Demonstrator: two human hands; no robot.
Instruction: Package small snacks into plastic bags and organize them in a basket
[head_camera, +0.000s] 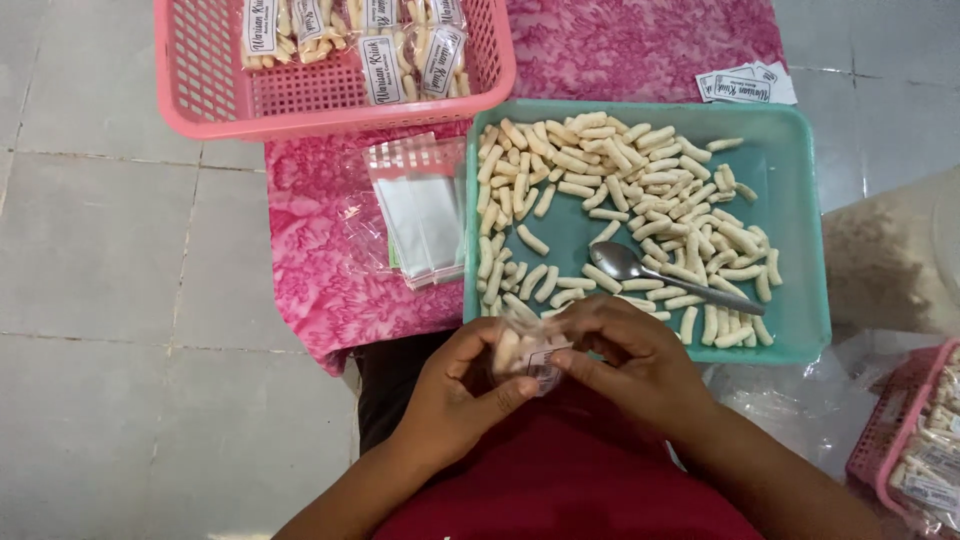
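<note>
Both hands meet just in front of the teal tray (800, 230). My left hand (455, 395) and my right hand (635, 360) together pinch a small clear bag (525, 350) that holds pale stick snacks and a printed label. Several loose stick snacks (640, 170) lie spread over the tray, with a metal spoon (650, 272) among them, bowl to the left. A stack of empty clear bags (420, 210) lies on the pink cloth (320, 290) left of the tray.
A pink basket (200, 100) at the top holds several filled, labelled bags. Loose paper labels (745, 85) lie at the top right. Another pink basket (905, 440) with filled bags sits at the lower right. Grey floor tiles surround the cloth.
</note>
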